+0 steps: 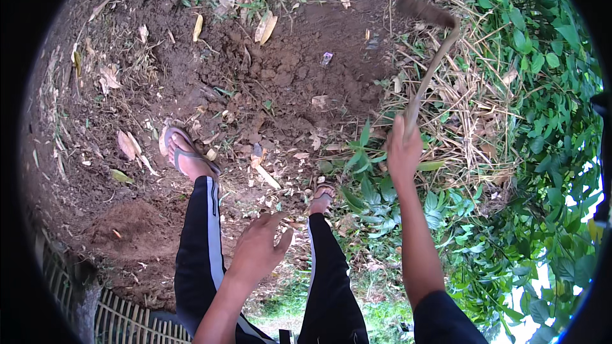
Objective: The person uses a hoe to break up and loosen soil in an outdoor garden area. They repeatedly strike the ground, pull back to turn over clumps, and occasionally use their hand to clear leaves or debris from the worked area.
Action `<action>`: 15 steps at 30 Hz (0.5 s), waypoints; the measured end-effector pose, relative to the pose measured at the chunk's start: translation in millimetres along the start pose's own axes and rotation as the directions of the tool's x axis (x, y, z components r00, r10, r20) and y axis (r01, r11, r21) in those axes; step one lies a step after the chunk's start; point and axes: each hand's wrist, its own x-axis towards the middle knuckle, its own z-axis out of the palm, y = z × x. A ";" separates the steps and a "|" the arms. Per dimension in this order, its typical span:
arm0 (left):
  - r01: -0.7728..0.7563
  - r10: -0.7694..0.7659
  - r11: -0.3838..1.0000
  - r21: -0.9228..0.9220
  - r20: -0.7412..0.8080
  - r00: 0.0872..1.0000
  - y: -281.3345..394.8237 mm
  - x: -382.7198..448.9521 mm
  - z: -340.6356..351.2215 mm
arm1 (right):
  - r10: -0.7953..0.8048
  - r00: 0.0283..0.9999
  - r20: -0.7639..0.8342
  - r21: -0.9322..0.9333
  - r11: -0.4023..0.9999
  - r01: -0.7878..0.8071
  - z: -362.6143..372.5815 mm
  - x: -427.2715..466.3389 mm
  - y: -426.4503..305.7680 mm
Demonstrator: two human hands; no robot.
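Observation:
My right hand (404,150) grips the lower part of a curved wooden handle. It belongs to a hoe (432,69) held out ahead and to the right. The soil-brown hoe head (425,12) is blurred, over the edge between bare soil and dry stalks. My left hand (260,246) hangs empty in front of my legs, thumb and fingers apart. Loose, broken-up soil (287,67) spreads ahead of my feet.
My sandalled feet (189,155) stand apart on littered ground. Cut dry stalks (471,110) and dense leafy plants (550,129) line the right side. A soil mound (129,224) and a slatted bamboo fence (129,320) lie at lower left. A small wrapper (327,59) rests on the soil.

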 end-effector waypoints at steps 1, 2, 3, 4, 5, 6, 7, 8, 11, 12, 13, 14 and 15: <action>-0.006 0.006 1.000 -0.009 -0.003 1.000 0.1 -1.4 0.8 | -0.059 0.998 0.003 0.033 0.998 0.059 9.3 9.4 3.8; -0.028 0.028 1.000 -0.010 -0.006 1.000 -0.4 -1.3 0.6 | -0.177 0.984 0.015 0.111 0.978 0.174 17.8 16.9 10.5; -0.017 0.017 1.000 -0.010 0.020 1.000 -0.4 -2.8 -0.8 | -0.070 0.996 0.062 -0.139 0.987 0.078 20.3 15.0 19.3; -0.028 0.028 1.000 -0.004 0.010 1.000 -0.2 -3.4 -2.6 | -0.004 0.994 0.109 -0.348 0.937 0.042 20.5 10.6 27.8; -0.017 0.017 1.000 0.012 0.012 1.000 -1.5 -1.3 -6.4 | 0.109 0.984 0.139 -0.558 0.829 -0.013 17.7 3.8 34.1; -0.008 0.008 0.999 0.034 -0.001 1.000 -1.2 -2.4 -8.8 | 0.145 0.982 0.117 -0.568 0.821 -0.054 8.9 -5.5 35.9; -0.008 0.008 1.000 0.016 -0.013 1.000 -2.2 -2.2 -11.9 | 0.068 0.987 0.147 -0.466 0.885 0.008 0.3 -11.3 34.2; -0.003 0.003 1.000 -0.009 -0.009 1.000 -2.2 -3.9 -12.9 | 0.079 0.986 0.145 -0.409 0.912 -0.013 -11.5 -15.9 29.4; -0.028 0.027 1.000 -0.013 -0.043 0.999 -3.1 -1.8 -12.3 | -0.097 0.991 0.096 -0.188 0.976 0.114 -33.4 1.6 7.4; 0.002 -0.002 0.999 -0.032 -0.019 1.000 -3.3 -2.7 -11.4 | -0.105 0.993 0.055 -0.150 0.982 0.112 -33.8 13.0 3.8; -0.005 0.003 0.999 -0.054 -0.031 1.000 -2.6 -2.7 -9.5 | -0.240 0.970 0.026 -0.043 0.970 0.241 -32.1 24.2 3.8; -0.031 0.031 0.999 -0.024 -0.035 0.999 -2.8 -2.9 -9.2 | -0.160 0.987 0.017 -0.173 0.972 0.160 -27.3 32.1 7.7; -0.009 0.009 1.000 -0.029 -0.005 1.000 -2.2 -2.8 -8.7 | -0.163 0.987 -0.005 -0.271 0.950 0.156 -23.0 35.6 13.6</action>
